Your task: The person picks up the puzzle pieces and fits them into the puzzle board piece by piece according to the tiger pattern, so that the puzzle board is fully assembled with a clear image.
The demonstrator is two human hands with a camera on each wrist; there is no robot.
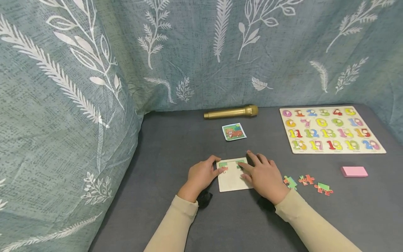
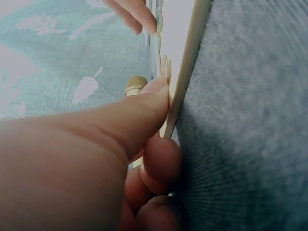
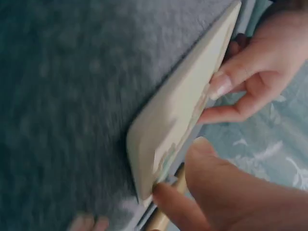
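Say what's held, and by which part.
The puzzle board, by its left edge, in the left grip; the right grip touches near its upper-right corner.

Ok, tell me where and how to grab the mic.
Take the mic by its handle, likely best from above and the near left, gripping across it: it lies on its side, the handle is slimmer than the head, the curtain hangs close behind, and the card lies in front of its middle.

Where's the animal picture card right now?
In the head view, the picture card lies right of centre, between the gold microphone and the small puzzle board.
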